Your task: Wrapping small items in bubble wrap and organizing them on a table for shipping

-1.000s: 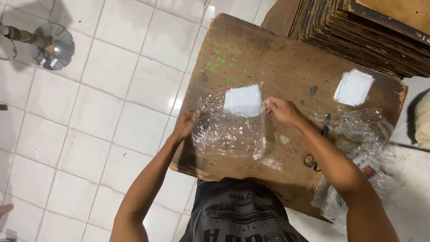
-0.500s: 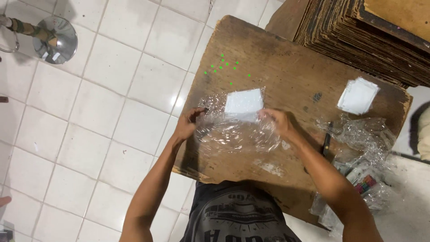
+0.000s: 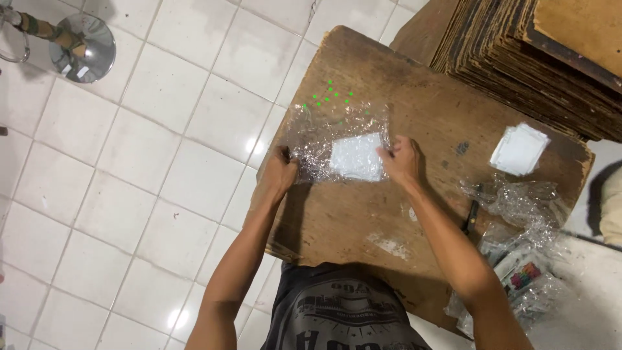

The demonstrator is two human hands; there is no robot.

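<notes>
Floor tiles (image 3: 129,162), white and glossy, spread left of the worn wooden board (image 3: 414,214) that serves as worktop. Stacked brown cardboard sheets (image 3: 538,58) rise past the board's far right corner. A heap of crumpled clear wrap (image 3: 525,214) with a colourful printed packet (image 3: 523,277) lies at the board's right edge, a dark tool (image 3: 472,215) beside it. A chrome stand base (image 3: 83,46) sits on the tiles far left of the board. Clear plastic film (image 3: 317,139) lies on the board's far left part, covering a white square pad (image 3: 357,157); a second white pad (image 3: 519,149) rests toward the right. The left hand (image 3: 280,174) pinches the film's left edge; the right hand (image 3: 399,162) presses down at the pad's right side, fingers curled onto the film. Small green dots (image 3: 330,97) mark the board beyond the film.
</notes>
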